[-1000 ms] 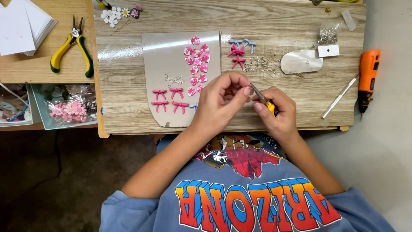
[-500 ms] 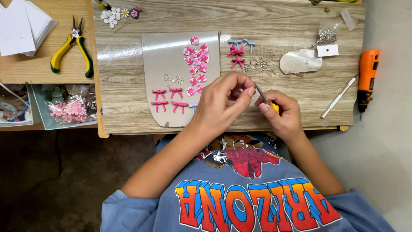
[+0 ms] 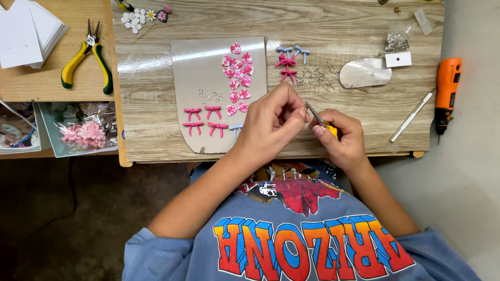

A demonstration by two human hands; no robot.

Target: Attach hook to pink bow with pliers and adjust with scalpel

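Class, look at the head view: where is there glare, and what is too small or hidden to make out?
Head view: even light, sharp; glare streaks the sheet near its top edge; whatever the left hand pinches is hidden; the pliers in the right hand show only their tip.

On the worktop (image 3: 156,140) we have a mat (image 3: 192,67) at the centre, bows (image 3: 205,120) lying on its near left part and hearts (image 3: 238,78) on its right. More bows (image 3: 289,61) lie just right of the mat. Pliers (image 3: 86,62) lie far left, a drill (image 3: 447,88) far right. Both hands (image 3: 307,125) meet at the near edge.
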